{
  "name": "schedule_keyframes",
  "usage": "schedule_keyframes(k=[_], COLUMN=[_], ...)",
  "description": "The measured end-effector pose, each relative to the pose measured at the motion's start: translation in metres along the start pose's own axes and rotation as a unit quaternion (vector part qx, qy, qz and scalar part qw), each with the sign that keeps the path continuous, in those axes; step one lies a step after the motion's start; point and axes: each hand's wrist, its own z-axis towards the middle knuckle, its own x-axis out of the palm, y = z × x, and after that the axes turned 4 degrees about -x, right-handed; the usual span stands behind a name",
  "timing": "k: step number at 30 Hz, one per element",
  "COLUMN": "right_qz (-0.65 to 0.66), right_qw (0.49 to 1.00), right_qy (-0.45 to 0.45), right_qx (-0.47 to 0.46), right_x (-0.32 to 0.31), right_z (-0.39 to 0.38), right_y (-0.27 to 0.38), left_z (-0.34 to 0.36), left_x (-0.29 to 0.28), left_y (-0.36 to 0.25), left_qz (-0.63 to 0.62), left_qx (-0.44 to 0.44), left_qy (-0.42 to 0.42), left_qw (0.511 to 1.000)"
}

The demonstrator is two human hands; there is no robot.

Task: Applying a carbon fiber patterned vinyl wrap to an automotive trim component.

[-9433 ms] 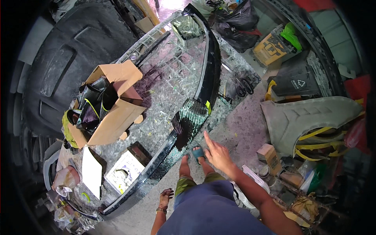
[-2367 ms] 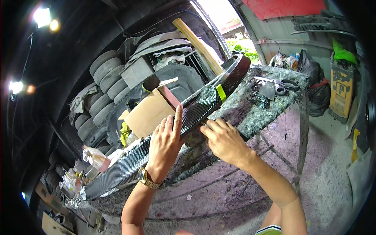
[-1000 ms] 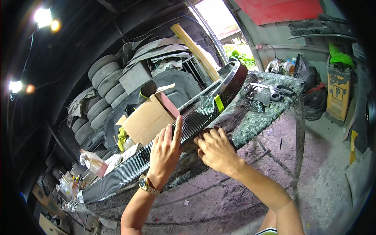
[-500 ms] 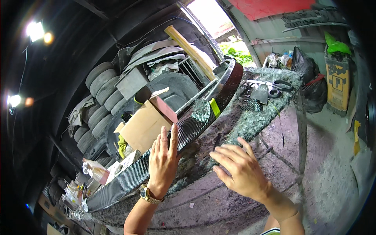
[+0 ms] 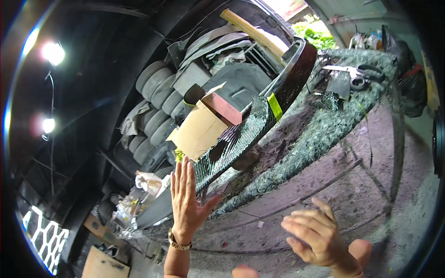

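Note:
A long, curved dark part lies across the bench, with woven black carbon-fibre cloth laid along it. A strip of yellow-green tape crosses the cloth toward the far end. My left hand, fingers straight and thumb spread, is at the near stretch of the cloth; whether the palm presses on it I cannot tell. Over the floor beside the bench, my right hand hangs with loosely bent fingers and nothing in it. Scissors rest at the bench's far right, near a scrap of the cloth.
The bench has a rough, crusted top. An open cardboard box stands behind the part. Stacked tyres rise at the back left, with plastic bags below them. Black bags sit at the far right.
My view has swung left and down, so the bench appears higher and farther right. The left hand has shifted toward the near end of the part; the right hand has moved away from the bench.

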Motion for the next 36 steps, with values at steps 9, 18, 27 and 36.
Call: schedule_keyframes(k=[9, 18, 27, 36], right_qz=[0.186, 0.313, 0.392, 0.389], right_qw=[0.956, 0.896, 0.829, 0.824], right_qy=[0.171, 0.267, 0.36, 0.401], right_qx=[-0.151, -0.166, -0.172, -0.092], right_x=[0.038, 0.085, 0.116, 0.134], right_z=[-0.042, -0.046, -0.051, -0.028], right_y=[-0.043, -0.062, -0.073, -0.058], left_z=[-0.034, -0.035, -0.073, -0.155], left_x=[0.007, 0.014, -0.006, -0.033], left_y=[0.026, 0.046, 0.082, 0.167], left_qz=[0.081, 0.074, 0.018, 0.069], left_qx=[0.0, -0.005, -0.126, -0.181], left_qy=[0.053, 0.069, 0.098, 0.042], left_qw=[0.995, 0.995, 0.987, 0.98])
